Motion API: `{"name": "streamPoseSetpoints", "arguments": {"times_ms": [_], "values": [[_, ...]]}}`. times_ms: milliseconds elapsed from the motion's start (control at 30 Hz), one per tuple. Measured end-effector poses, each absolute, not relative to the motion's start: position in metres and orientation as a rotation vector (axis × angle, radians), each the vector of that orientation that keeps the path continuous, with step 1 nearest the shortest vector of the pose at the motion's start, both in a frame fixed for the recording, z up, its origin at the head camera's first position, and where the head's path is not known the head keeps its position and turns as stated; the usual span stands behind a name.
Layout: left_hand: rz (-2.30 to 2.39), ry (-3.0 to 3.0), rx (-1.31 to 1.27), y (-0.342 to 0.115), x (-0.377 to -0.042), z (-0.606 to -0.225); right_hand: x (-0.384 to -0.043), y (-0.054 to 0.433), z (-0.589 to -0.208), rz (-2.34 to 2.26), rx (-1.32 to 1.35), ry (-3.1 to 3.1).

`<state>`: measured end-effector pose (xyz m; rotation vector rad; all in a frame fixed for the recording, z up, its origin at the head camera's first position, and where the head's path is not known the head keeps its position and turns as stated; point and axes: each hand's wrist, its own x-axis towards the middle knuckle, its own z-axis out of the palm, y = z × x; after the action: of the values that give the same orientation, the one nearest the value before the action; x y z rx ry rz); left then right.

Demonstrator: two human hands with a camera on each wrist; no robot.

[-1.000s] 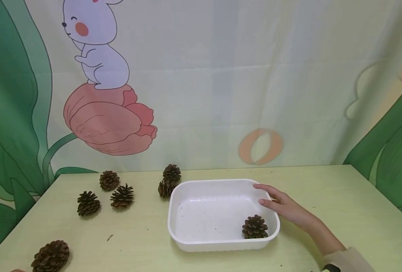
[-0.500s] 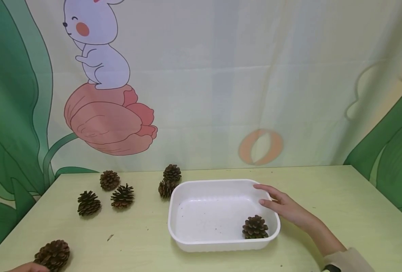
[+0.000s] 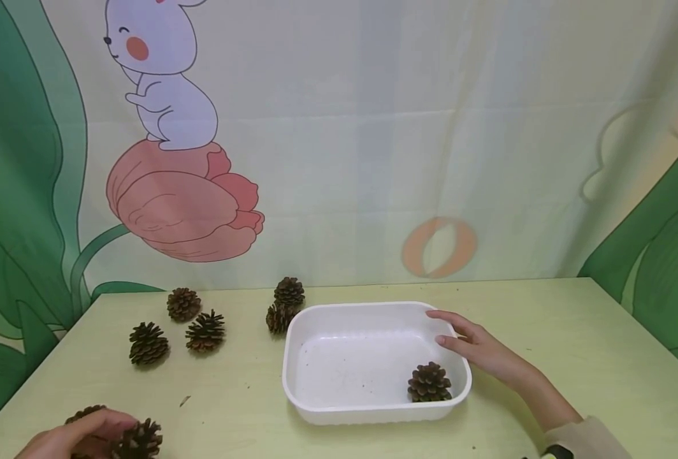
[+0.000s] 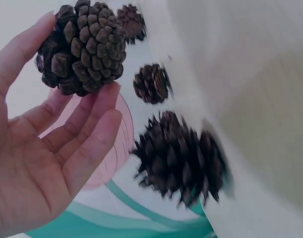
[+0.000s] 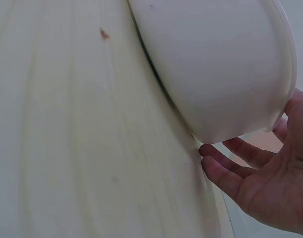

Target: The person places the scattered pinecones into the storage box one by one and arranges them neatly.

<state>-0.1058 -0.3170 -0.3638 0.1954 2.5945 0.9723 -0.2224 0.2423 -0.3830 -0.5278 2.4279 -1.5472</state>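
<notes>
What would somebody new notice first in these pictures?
Probably the printed white rabbit sitting on a pink flower, on the left of the backdrop. Next, perhaps the white tub on the table, one pine cone in its near right corner, or the held pine cone in the left hand, lower left.

beige right sleeve (image 3: 590, 440), black wrist-worn item (image 3: 559, 452) partly in view, bare right hand (image 3: 484, 349)

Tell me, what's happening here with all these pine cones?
A person's left hand is holding a pine cone by its fingertips, while the right hand rests on the right rim of a white tray. So far one cone is in the tray. Three cones stand on the left of the table, and two more cones are by the tray's far-left corner.
</notes>
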Motion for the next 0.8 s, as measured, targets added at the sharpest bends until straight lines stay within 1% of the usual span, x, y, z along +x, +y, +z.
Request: {"name": "streamPoseSetpoints", "arguments": {"times_ms": [33,200,467,800], "values": [[0.956,2.613,0.167,-0.310,-0.106,-0.360,-0.222,0.242,-0.383,-1.549,-0.528,2.427],[1.005,2.590,0.261,-0.288,-0.112,-0.345,-0.223,0.243,-0.383,-1.549,-0.527,2.427],[1.171,2.559,0.251,-0.255,-0.114,-0.331,-0.223,0.243,-0.383,-1.550,-0.513,2.422],[1.261,2.694,0.484,-0.215,-0.121,-0.323,-0.223,0.243,-0.383,-1.535,-0.520,2.440]]}}
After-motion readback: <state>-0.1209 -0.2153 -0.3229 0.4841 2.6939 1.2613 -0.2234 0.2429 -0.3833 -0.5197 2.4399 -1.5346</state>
